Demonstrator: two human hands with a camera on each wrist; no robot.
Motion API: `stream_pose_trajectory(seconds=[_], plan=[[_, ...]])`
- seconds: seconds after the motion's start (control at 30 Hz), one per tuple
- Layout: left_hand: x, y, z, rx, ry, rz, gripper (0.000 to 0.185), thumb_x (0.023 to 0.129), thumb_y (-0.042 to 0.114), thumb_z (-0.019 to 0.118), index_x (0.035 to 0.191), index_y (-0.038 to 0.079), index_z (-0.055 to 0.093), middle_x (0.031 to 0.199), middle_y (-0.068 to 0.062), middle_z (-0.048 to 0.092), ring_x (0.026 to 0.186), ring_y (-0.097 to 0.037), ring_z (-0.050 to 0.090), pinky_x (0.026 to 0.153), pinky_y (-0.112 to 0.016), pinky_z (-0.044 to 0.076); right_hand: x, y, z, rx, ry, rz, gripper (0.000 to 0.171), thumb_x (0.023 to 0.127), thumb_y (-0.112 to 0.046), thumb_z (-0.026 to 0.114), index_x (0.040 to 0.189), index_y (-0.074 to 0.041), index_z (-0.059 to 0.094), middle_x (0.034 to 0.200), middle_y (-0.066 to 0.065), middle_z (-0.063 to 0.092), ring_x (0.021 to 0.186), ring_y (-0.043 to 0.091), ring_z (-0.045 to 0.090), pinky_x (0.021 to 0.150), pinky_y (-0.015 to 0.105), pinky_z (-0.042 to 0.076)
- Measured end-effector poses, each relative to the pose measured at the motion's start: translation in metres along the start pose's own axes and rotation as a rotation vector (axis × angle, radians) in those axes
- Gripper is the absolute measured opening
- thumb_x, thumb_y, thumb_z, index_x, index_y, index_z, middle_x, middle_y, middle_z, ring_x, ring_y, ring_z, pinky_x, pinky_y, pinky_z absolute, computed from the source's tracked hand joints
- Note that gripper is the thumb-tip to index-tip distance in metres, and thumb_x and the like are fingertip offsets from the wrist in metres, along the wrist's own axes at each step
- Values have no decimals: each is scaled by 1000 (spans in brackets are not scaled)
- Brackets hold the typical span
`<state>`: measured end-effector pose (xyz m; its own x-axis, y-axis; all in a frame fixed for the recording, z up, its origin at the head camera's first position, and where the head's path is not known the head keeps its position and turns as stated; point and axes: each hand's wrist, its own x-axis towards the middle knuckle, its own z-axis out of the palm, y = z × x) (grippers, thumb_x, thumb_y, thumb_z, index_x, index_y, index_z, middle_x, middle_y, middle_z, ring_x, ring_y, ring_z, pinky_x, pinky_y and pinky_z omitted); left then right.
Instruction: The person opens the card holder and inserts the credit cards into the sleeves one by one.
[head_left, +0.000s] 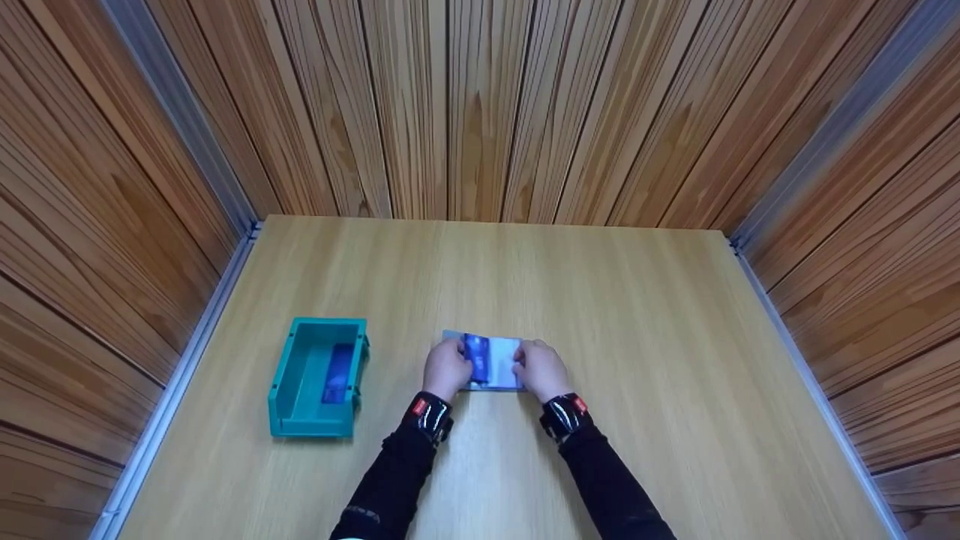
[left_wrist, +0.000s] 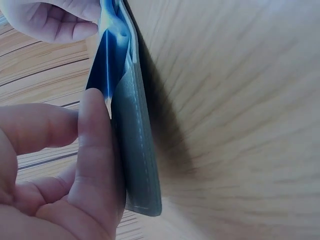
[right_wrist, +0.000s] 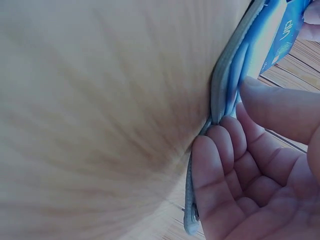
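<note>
Overhead, both hands' grips (head_left: 448, 367) (head_left: 541, 369) hold the wallet (head_left: 501, 352); wrist views hide the bin (head_left: 319, 377).

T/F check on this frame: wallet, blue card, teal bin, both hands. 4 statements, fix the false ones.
1. Both hands hold the wallet on the table. True: left hand and right hand are at its two ends.
2. The teal bin is empty. False: a blue card lies inside it.
3. The bin sits to the right of the wallet. False: it is to the left.
4. A blue card is at the wallet. True.
</note>
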<state>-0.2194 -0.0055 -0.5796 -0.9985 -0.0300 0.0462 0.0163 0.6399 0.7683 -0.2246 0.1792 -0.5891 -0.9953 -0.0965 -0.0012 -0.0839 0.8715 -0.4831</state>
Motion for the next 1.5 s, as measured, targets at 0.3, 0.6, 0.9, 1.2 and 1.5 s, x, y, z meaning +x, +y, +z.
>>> stream_pose_trajectory(seconds=[0.3,0.6,0.9,1.2,1.5], plan=[[-1,-4,1,-3,8,25,8,74,-6,64,79,0,62,73,-6,60,69,-25,57,66,-40,48,-1,0,0,-11,12,-20,13,82,-7,76,89,-6,64,84,6,58,80,24,57,74,41,47],[-2,-1,6,-7,6,26,8,74,-5,64,81,-1,63,74,-7,60,70,-25,57,66,-40,48,0,2,0,-14,25,-27,14,81,-7,76,87,-7,64,84,5,57,79,24,56,73,41,47],[-2,1,17,4,-11,20,9,75,-5,68,82,-1,64,78,-10,64,73,-28,60,70,-42,50,1,2,1,-1,12,-25,15,82,-7,77,88,-7,63,83,5,56,79,23,56,73,41,47],[-4,5,24,6,-13,19,10,74,-3,69,83,-2,65,78,-10,65,71,-27,60,67,-41,50,1,1,1,14,-10,-2,13,84,-6,75,90,-7,64,85,5,57,81,23,56,76,40,48],[-5,8,26,58,-21,0,7,76,-1,67,80,4,64,76,-6,64,70,-26,60,64,-41,48,-1,1,1,18,12,-17,14,82,-4,76,87,-6,62,82,4,55,78,23,54,73,40,47]])
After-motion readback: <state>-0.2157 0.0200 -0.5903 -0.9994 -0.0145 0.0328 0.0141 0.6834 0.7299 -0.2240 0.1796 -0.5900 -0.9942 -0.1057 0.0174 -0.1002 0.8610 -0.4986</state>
